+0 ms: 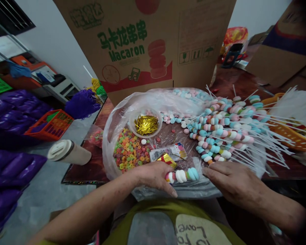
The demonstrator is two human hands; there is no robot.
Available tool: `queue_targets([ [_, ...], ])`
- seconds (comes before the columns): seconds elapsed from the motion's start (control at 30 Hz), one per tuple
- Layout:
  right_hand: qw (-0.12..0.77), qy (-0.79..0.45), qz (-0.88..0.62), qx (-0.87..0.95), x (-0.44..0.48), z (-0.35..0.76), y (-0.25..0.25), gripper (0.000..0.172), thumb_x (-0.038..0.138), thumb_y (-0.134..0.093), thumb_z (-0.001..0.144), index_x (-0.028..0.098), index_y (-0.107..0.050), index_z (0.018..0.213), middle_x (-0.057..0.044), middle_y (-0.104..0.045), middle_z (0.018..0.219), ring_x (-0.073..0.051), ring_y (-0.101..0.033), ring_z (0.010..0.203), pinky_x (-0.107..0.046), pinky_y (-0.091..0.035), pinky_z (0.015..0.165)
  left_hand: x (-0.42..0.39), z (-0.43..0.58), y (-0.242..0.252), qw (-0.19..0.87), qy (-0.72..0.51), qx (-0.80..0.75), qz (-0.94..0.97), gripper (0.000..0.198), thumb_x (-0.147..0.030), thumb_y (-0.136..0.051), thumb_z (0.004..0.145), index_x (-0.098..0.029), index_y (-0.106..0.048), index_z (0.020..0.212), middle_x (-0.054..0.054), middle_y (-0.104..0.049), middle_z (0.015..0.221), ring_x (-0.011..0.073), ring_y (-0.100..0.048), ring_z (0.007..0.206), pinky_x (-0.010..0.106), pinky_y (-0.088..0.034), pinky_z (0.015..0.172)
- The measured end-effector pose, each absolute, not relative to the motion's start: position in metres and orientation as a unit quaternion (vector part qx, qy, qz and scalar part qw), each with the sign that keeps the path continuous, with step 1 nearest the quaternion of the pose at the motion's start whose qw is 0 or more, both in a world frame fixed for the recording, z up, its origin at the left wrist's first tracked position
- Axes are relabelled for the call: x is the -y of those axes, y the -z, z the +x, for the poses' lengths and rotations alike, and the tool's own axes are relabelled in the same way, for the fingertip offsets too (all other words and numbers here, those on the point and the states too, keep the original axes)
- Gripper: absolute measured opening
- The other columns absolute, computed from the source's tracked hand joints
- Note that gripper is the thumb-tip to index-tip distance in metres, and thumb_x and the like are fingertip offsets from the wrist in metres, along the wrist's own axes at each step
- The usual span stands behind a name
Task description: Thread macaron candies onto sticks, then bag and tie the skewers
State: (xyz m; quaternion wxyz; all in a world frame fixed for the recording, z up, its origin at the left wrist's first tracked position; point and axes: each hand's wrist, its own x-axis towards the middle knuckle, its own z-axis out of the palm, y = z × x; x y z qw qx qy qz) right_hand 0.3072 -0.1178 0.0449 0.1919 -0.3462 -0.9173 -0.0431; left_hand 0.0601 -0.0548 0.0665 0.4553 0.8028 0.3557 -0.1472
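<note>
My left hand (156,175) is closed around one end of a marshmallow skewer (182,175) strung with white, blue and coloured pieces. A gold foil piece (167,160) and a printed white packet (172,152) lie just beyond its fingers. To the right, my right hand (232,178) has its fingers pressed together near the skewer's blue end; what they grip, if anything, is hidden. Clear plastic (197,165) shows between the hands. Beyond the right hand lies a pile of marshmallow skewers (221,131) with white sticks pointing right.
Coloured cereal rings (131,151) and a bowl of gold twist ties (146,124) rest on a plastic sheet (107,143). A cup (79,153) lies tilted at the left edge. A big cardboard box (148,47) stands behind; an orange basket (295,136) is at right.
</note>
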Motion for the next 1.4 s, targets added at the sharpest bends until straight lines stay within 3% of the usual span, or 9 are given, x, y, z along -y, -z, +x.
queue_targets([
  [0.2,0.183,0.093,-0.337,0.919,0.119,0.294,-0.045,0.03,0.001,-0.033,0.075,0.017,-0.057,0.082,-0.001,-0.054,0.062,-0.014,-0.047,0.056,-0.028,-0.028,0.052,0.069,0.075,-0.065,0.399,0.077,-0.414,0.814,0.054,-0.047,-0.069,0.057,-0.021,-0.054,0.102,0.001,-0.061,0.088,0.0197,-0.056,0.078,0.025,-0.041,0.062],
  [0.33,0.146,0.068,-0.334,0.929,0.117,0.285,-0.028,0.024,0.004,-0.038,0.075,0.017,-0.057,0.08,-0.001,-0.055,0.064,-0.014,-0.048,0.056,-0.028,-0.029,0.053,0.072,0.089,-0.047,0.488,0.002,-0.351,0.799,0.088,-0.039,-0.075,0.052,-0.022,-0.034,0.128,0.009,-0.055,0.114,0.0245,-0.052,0.1,0.033,-0.042,0.079],
  [0.47,0.105,-0.034,-0.363,0.925,0.115,0.287,-0.01,0.023,0.003,-0.04,0.076,0.018,-0.057,0.08,0.0,-0.057,0.065,-0.012,-0.05,0.056,-0.025,-0.029,0.05,0.052,0.084,-0.044,0.61,-0.018,-0.329,0.721,0.105,-0.032,-0.079,0.049,-0.019,-0.019,0.135,0.013,-0.052,0.116,0.0211,-0.056,0.093,0.031,-0.044,0.074],
  [0.53,0.12,-0.055,-0.371,0.919,0.115,0.291,-0.007,0.024,0.004,-0.037,0.079,0.017,-0.057,0.083,0.0,-0.056,0.066,-0.012,-0.05,0.057,-0.025,-0.03,0.051,0.037,0.07,-0.054,0.627,0.012,-0.335,0.703,0.09,-0.032,-0.077,0.053,-0.019,-0.031,0.13,0.01,-0.056,0.109,0.0173,-0.057,0.084,0.028,-0.044,0.068],
  [0.67,0.193,-0.054,-0.377,0.904,0.115,0.296,-0.006,0.024,0.006,-0.035,0.083,0.016,-0.056,0.087,-0.001,-0.056,0.067,-0.011,-0.051,0.059,-0.023,-0.033,0.052,0.022,0.042,-0.069,0.579,0.21,-0.339,0.712,0.047,-0.042,-0.075,0.052,-0.017,-0.059,0.088,-0.002,-0.06,0.071,0.012,-0.053,0.062,0.021,-0.041,0.056],
  [0.97,0.216,0.155,-0.269,0.926,0.105,0.293,-0.032,0.024,0.006,-0.036,0.084,0.013,-0.056,0.094,-0.005,-0.061,0.074,-0.014,-0.051,0.067,-0.029,-0.037,0.058,0.042,0.053,-0.063,0.42,0.221,-0.341,0.812,0.046,-0.051,-0.072,0.05,-0.016,-0.058,0.077,-0.002,-0.056,0.069,0.0143,-0.051,0.063,0.022,-0.039,0.056],
  [1.07,0.227,0.208,-0.234,0.922,0.1,0.296,-0.05,0.022,0.008,-0.039,0.084,0.012,-0.056,0.098,-0.007,-0.064,0.083,-0.016,-0.053,0.07,-0.032,-0.038,0.062,0.046,0.057,-0.067,0.502,0.193,-0.306,0.786,0.045,-0.045,-0.076,0.046,-0.018,-0.057,0.076,-0.004,-0.056,0.069,0.0136,-0.051,0.065,0.023,-0.04,0.059],
  [1.23,0.245,0.236,-0.236,0.91,0.093,0.301,-0.06,0.024,0.009,-0.04,0.084,0.017,-0.055,0.101,-0.006,-0.064,0.089,-0.015,-0.054,0.076,-0.034,-0.04,0.071,0.051,0.053,-0.067,0.675,0.248,-0.245,0.65,0.041,-0.041,-0.078,0.045,-0.017,-0.045,0.054,-0.007,-0.045,0.049,0.0078,-0.04,0.045,0.021,-0.034,0.043],
  [1.4,0.256,0.209,-0.227,0.916,0.093,0.298,-0.06,0.024,0.011,-0.039,0.086,0.018,-0.055,0.102,-0.007,-0.064,0.089,-0.016,-0.054,0.077,-0.034,-0.04,0.07,0.055,0.053,-0.063,0.749,0.217,-0.245,0.576,0.044,-0.038,-0.082,0.039,-0.017,-0.048,0.055,-0.006,-0.05,0.047,0.0086,-0.045,0.04,0.023,-0.038,0.04],
])
